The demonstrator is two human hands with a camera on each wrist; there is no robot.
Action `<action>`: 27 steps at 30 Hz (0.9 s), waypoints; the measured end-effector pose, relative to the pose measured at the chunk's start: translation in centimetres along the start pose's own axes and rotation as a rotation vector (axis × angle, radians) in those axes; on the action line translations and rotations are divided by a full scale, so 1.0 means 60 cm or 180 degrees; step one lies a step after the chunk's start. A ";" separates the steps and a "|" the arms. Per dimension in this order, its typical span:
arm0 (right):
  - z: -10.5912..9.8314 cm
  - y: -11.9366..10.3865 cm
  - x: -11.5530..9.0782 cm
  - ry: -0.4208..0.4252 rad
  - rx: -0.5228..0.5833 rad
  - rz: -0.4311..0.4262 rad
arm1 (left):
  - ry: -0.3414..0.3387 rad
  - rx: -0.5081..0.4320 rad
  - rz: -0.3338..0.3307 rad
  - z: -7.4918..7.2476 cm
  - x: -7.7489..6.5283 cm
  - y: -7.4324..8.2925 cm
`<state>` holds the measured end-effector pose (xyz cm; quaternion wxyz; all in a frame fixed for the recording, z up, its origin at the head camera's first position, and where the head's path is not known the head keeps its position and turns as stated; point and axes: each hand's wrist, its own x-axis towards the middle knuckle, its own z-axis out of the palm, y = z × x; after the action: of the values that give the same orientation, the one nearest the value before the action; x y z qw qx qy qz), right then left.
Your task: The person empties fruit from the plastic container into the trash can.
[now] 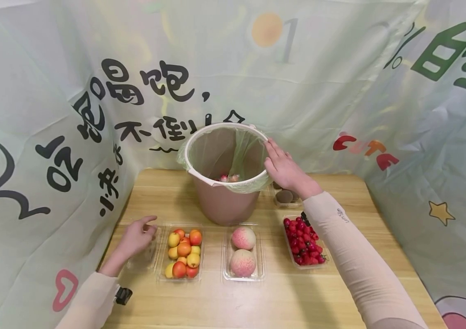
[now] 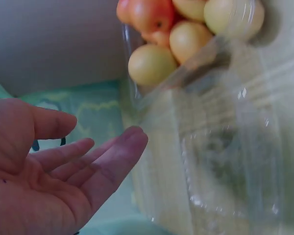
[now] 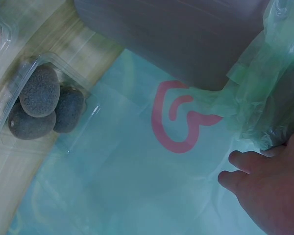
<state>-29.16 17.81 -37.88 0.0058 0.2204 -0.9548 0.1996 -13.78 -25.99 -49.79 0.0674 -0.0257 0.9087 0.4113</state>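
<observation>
A pinkish-brown bucket with a white rim stands upright at the back of the table, lined with a thin green plastic bag folded over that rim. Small reddish fruits lie deep inside. My right hand rests on the bucket's right rim with fingers extended; in the right wrist view it lies against the bag. At the left, my left hand hovers palm-in over a clear plastic box, fingers loose and holding nothing. Beside it sits a clear box of red and yellow fruits.
Two large pink-and-cream peaches sit in a clear box at the middle front. To the right is a box of red berries and cherries. Dark oval fruits fill another box behind it. Printed cloth walls enclose the table.
</observation>
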 end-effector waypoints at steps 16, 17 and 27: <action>-0.001 -0.001 -0.002 -0.0044 -0.0005 0.0043 | -0.0186 -0.0038 0.0007 0.050 -0.002 0.009; -0.001 -0.001 -0.002 -0.0046 -0.0004 0.0043 | -0.0171 -0.0035 0.0001 0.050 -0.002 0.008; 0.000 0.000 0.000 -0.0034 -0.0007 0.0024 | 0.0001 0.0151 -0.0032 0.054 0.000 0.002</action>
<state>-29.15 17.85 -37.89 0.0003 0.2179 -0.9558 0.1973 -13.47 -23.48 -51.81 0.0699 -0.0286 0.9180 0.3893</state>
